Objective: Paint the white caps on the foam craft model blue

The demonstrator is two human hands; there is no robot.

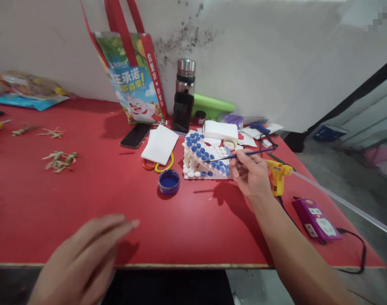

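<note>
My right hand (pixel 250 173) is closed on a thin blue paintbrush (pixel 241 155), whose tip rests on a white craft piece (pixel 203 159) covered with small round studs, several painted blue and the rest white. A small cap of blue paint (pixel 169 181) stands just left of that piece on the red table (pixel 85 199). My left hand (pixel 85 258) hovers low over the table's near edge, fingers stretched out flat, holding nothing.
A yellow glue gun (pixel 277 174) and a purple power strip (pixel 316 219) lie right of my right hand. A phone (pixel 135 135), white sheets (pixel 160 144), a dark bottle (pixel 183 99) and a colourful bag (pixel 136 80) stand behind. Dried plant bits (pixel 58 160) lie at left.
</note>
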